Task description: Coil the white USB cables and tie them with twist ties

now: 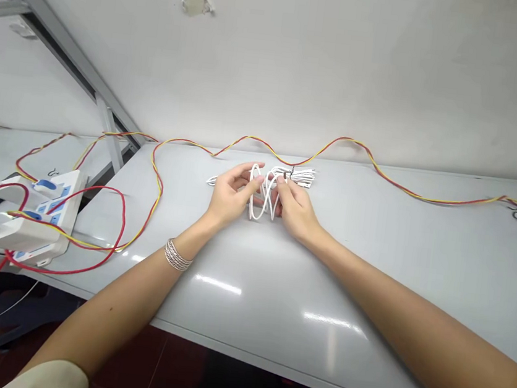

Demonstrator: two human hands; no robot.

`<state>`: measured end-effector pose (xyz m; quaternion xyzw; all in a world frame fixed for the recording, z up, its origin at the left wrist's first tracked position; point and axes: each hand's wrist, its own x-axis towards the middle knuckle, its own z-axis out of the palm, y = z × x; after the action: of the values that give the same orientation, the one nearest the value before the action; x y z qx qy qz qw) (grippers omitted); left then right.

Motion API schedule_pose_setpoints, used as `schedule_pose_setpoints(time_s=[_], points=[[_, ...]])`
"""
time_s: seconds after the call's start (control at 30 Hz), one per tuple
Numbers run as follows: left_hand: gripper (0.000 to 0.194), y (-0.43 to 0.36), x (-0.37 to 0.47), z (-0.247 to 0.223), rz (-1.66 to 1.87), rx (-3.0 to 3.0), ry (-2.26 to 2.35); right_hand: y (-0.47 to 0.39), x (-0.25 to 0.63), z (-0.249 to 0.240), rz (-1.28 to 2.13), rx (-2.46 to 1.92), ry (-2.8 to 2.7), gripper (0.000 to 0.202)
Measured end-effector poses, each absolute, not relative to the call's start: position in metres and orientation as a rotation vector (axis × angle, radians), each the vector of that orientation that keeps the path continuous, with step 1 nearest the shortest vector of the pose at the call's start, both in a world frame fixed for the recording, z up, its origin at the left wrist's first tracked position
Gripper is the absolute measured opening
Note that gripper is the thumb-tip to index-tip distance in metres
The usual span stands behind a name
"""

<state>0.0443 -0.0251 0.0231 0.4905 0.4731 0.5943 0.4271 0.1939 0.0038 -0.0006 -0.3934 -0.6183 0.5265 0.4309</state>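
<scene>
Two pinches on white cable (267,190): left hand (231,195), right hand (298,211), fingers apparently nearly closed

We've got our left arm (132,295) and right arm (390,308) angling inward from the lower corners, elbows wide! Our left hand (233,196) curls its fingers, thumb pointing across; opposite, our right hand (300,214) pinches thumb to bent fingers, the hands close but apart.

Right hand (300,214) partly hides white cable (268,193); sleeve (54,377) cut off below
</scene>
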Motion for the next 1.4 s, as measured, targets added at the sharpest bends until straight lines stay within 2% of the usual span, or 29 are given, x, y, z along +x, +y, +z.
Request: schedule_pose_setpoints(time_s=[0.3,0.53,0.7,1.03,1.17,1.4], points=[[0.037,-0.0223,0.0411,0.0197,1.499,1.295,1.192,0.0049,0.1932,0.0006,1.316,-0.984,-1.508,0.060],[0.042,-0.0227,0.0428,0.0208,1.479,1.237,1.114,0.0044,0.1933,0.0073,1.391,-0.995,-1.396,0.059],[0.042,-0.0246,0.0450,0.0237,1.461,1.196,1.096,0.0038,0.1932,0.0069,1.298,-0.976,-1.432,0.060],[0.053,-0.0270,0.0441,0.0267,1.379,1.116,1.033,0.0030,0.1932,0.0071,1.422,-0.953,-1.338,0.062],[0.057,-0.0286,0.0446,0.0255,1.352,1.195,1.009,0.0020,0.1933,0.0055,1.372,-0.941,-1.393,0.063],[0.047,-0.0274,0.0457,0.0226,1.406,1.247,1.108,0.0016,0.1942,0.0022,1.261,-0.856,-1.562,0.057]])
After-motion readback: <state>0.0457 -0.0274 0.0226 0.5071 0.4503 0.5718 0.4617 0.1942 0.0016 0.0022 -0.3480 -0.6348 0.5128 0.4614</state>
